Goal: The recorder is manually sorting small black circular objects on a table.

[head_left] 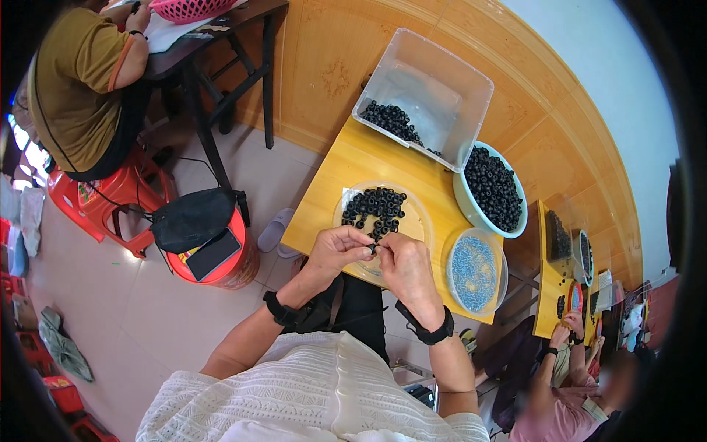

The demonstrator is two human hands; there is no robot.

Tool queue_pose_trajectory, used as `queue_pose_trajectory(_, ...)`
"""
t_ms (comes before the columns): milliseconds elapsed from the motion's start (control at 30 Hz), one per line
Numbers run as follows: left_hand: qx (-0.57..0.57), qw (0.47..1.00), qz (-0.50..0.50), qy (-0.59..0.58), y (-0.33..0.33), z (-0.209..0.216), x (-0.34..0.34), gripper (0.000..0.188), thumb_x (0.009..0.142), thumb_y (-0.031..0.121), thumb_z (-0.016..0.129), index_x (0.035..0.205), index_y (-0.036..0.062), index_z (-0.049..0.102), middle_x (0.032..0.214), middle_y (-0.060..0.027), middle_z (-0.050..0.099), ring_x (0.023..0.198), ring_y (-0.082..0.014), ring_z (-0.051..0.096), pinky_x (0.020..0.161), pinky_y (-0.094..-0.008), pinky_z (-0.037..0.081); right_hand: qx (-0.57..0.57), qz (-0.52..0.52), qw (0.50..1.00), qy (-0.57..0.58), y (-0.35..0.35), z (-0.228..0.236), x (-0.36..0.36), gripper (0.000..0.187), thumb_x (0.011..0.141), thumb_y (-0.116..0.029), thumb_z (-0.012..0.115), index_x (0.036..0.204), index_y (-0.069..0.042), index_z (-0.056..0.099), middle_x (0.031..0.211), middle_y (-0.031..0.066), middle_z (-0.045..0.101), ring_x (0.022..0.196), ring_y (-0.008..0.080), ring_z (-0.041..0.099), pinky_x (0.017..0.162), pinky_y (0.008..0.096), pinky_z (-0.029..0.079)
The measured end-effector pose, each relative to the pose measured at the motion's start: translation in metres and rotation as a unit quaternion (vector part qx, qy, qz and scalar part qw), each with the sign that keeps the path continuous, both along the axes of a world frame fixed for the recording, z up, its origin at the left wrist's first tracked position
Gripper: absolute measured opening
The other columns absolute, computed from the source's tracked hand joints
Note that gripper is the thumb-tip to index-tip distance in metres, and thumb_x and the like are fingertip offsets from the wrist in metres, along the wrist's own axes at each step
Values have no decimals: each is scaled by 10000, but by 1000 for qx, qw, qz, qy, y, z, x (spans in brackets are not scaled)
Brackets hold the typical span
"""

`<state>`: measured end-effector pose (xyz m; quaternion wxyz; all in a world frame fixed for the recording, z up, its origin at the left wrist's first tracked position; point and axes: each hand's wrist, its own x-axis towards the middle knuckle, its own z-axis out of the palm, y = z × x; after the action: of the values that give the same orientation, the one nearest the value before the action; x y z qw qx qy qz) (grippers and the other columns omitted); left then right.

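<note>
Evidently the work is a close, fingertip affair. The left hand (331, 254) has its thumb and forefinger pinched on a small black piece (370, 249), which sits up over the near part of a round clear tray (417, 221) on the yellow tabletop (317, 195). The right hand (406, 269) meets it from the other side with its fingers drawn narrow; they cover the contact, so I cannot tell whether they grip the piece or something smaller.

Loose black pieces (375, 206) lie in the tray just beyond the hands, many showing a ring shape with a central hole. Such a piece should be light and fairly stiff, probably plastic or hard rubber, unlikely to break but apt to roll or slip from a pinch. Best hold it by the outer rim, thumb opposite forefinger, leaving the hole uncovered.

To the right stands a clear dish (501, 283) of tiny bluish pieces (473, 269), which would need a finer, nail-tip pinch.
</note>
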<state>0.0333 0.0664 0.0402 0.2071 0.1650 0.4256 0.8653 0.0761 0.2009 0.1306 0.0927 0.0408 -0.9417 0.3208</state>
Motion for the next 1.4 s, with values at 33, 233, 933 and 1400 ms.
queue_pose_trajectory(33, 0, 1000, 0, 0, 0, -1, 1, 135, 793, -21, 616, 926, -6, 593, 886, -72, 630, 817, -121, 609, 757, -246, 506, 3, -4, 1000, 1, -2, 0, 2, 35, 735, -4, 570, 723, 28, 568, 699, 221, 584, 647, 395, 581, 575, 440, 461)
queue_pose_trajectory(233, 13, 999, 29, -8, 7, -3, 7, 125, 796, -26, 612, 919, -13, 592, 894, -70, 628, 818, -115, 603, 748, -243, 503, 23, -31, 998, 51, -7, -10, 3, 25, 737, 0, 557, 729, 20, 545, 690, 221, 575, 650, 402, 574, 567, 458, 451)
queue_pose_trajectory(933, -30, 982, 187, -16, 25, 6, 15, 93, 790, -53, 597, 878, -27, 586, 843, -71, 634, 771, -107, 604, 720, -227, 494, -51, -55, 983, 167, -16, -41, 5, 215, 693, 84, 601, 895, 38, 542, 757, 145, 530, 598, 261, 585, 539, 325, 461)
queue_pose_trajectory(1400, -132, 990, 46, -27, 29, 13, 7, 226, 883, 144, 532, 1009, -28, 607, 853, -32, 602, 768, -91, 563, 698, -230, 483, 16, -64, 985, 162, 15, -39, 5, 206, 667, 2, 658, 842, 18, 551, 742, 146, 518, 608, 296, 564, 534, 365, 461)
